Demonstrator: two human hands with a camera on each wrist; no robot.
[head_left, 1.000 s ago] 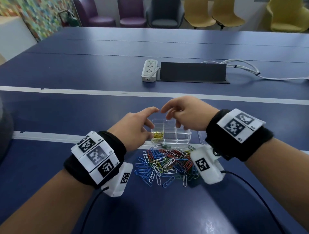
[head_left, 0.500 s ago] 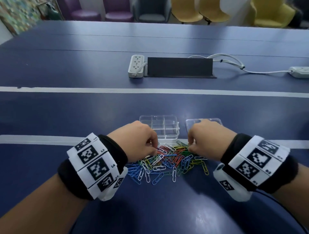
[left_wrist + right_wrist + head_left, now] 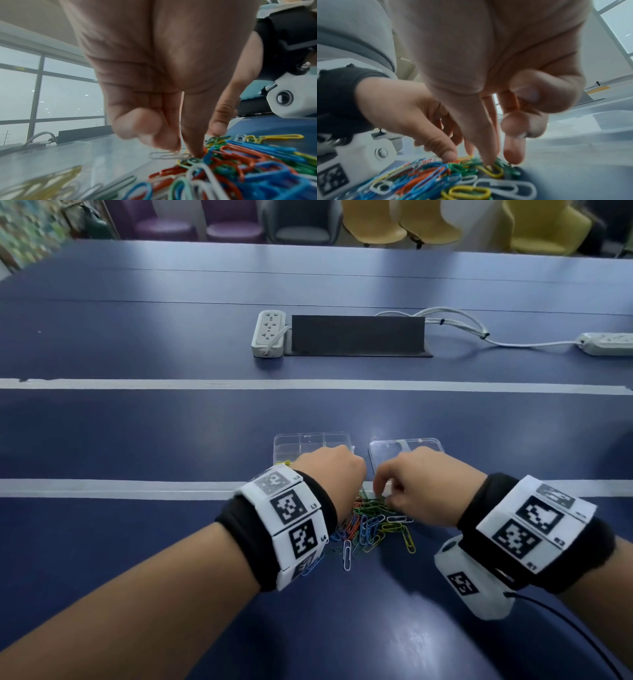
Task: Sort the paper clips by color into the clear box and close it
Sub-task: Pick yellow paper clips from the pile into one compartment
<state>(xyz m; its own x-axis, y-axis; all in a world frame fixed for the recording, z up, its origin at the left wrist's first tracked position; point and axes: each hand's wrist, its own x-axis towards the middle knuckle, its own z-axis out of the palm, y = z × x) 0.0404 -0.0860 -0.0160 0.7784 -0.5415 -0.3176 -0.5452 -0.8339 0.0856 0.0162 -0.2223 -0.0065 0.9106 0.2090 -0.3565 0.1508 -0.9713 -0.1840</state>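
Both hands now lower into paper clip pile, left hand fingertips narrowed on clips, right hand fingertips narrowed on green clips, clear box behind.

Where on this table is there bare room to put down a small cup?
Bare table lies between the two tape lines, left of the clear box, and also near the person, below the clip pile. It is crowded around the pile, where the left hand and right hand work, and by the lid.
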